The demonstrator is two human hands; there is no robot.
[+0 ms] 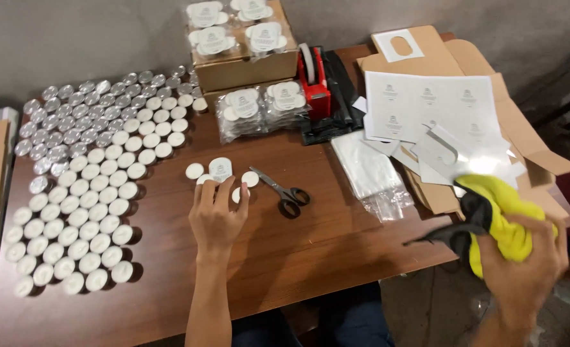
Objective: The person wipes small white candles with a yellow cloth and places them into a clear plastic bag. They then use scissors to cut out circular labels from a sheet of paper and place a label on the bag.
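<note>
The left hand (217, 215) is laid palm-down on the worktop (336, 244), fingers spread over a small cluster of white tealight candles (219, 170) — the cluster is touched at the fingertips and lies just ahead of them, toward the far edge. The right hand (523, 263) is held well apart, off the near right corner, closed around a yellow-and-black cloth (494, 209). Scissors (285, 191) are seen just right of the left hand, long axis slanted — far nearer to it.

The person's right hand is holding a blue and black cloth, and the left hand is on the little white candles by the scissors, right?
Not quite. In the head view the cloth in the right hand is yellow and black, not blue. The rest holds: the left hand rests on the little white candles beside the scissors.
</note>
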